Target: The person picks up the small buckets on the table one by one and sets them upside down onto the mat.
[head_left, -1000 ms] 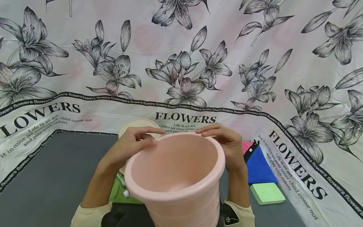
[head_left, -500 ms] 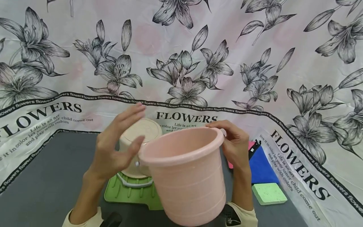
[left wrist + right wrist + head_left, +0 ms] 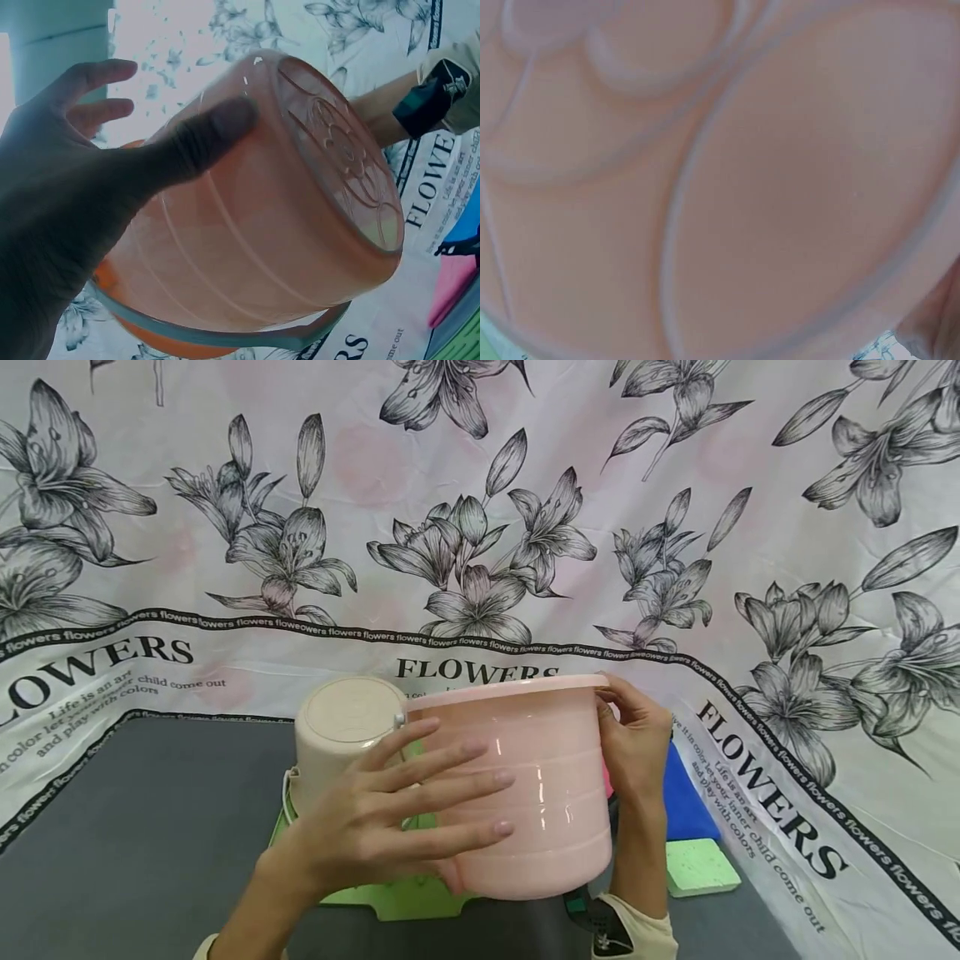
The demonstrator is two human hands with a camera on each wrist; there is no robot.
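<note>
A pink plastic bucket (image 3: 540, 793) is held up in front of me, its mouth turned away so that mostly the ribbed side shows. My right hand (image 3: 633, 727) grips its rim at the right. My left hand (image 3: 390, 810) lies across the bucket's left side with its fingers stretched out and spread. In the left wrist view, the thumb (image 3: 217, 127) extends over the bucket wall, and the pale handle (image 3: 210, 336) hangs along the rim. The moulded base (image 3: 795, 195) fills most of the right wrist view.
Behind the left hand, a cream bucket (image 3: 352, 706) stands upside down on a green ridged mat (image 3: 420, 906). At the right lie a blue cloth (image 3: 690, 802), a light green sponge (image 3: 701, 867) and a pink cloth (image 3: 454, 285). A flower-printed sheet (image 3: 480, 527) hangs behind the grey table (image 3: 150, 827).
The left hand has let go of the rim and moved down to the pink bucket's side. The bucket has tipped, mouth away from me, while the right hand keeps hold of its rim.
</note>
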